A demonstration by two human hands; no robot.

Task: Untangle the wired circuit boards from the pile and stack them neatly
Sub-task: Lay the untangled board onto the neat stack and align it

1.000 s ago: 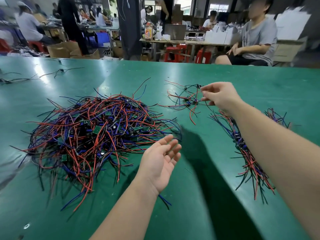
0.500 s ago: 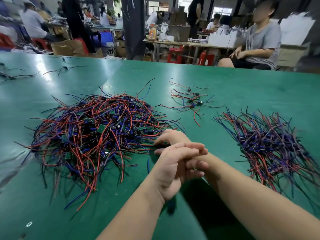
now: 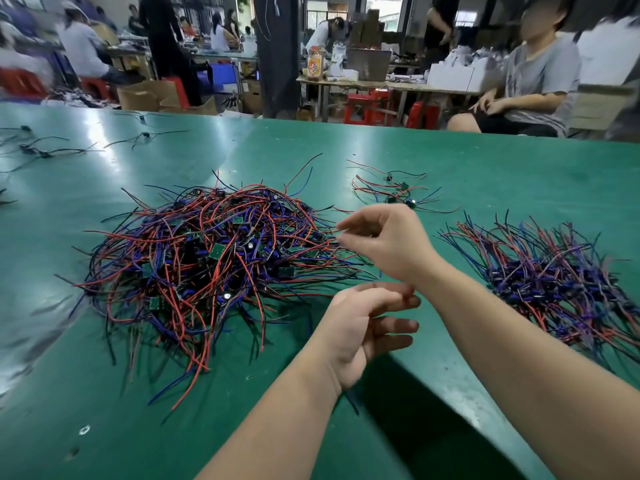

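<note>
Green covers the whole counter, and it is shiny. On the left side sits a big pile of red, blue and black wires, all mixed up, with little green boards poking out between them. On the right side lies a flatter stack of the same boards, with their wires spread out to both sides. Farther back, between the two, lies a small bunch of only a few wired boards. The right hand is up in the air just by the right edge of the pile. Its thumb and first finger come close together at the tips, over some red wire ends, but it is blurry, so I cannot tell if it grips a wire. The left hand is lower and nearer, just under the right wrist. Its fingers are loose and a bit curled, pointing to the right, and they hold nothing. Both arms are bare. Some loose black wires lie far off on the left part of the counter. Behind the counter, a person in a grey shirt sits on the right, and other people sit at tables farther back.
</note>
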